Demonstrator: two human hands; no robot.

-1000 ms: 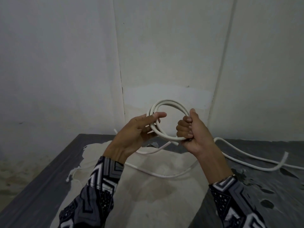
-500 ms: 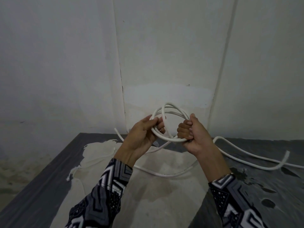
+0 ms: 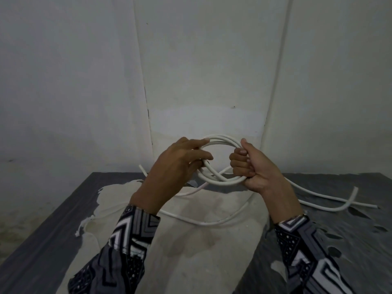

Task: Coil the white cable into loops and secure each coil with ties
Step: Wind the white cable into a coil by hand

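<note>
Mid-frame, right hand (image 3: 255, 166) fists tight round the right side of the white cable (image 3: 221, 137) coil, prob. so loops can't spring apart, while left hand (image 3: 180, 164), fingers half-curled, pinches the left side to align them, rest trailing over worktop (image 3: 53, 219) below.

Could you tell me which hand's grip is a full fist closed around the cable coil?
The right hand, at the right side of the coil, with every finger curled round it; the left hand has two fingers stretched straight out across it.
</note>
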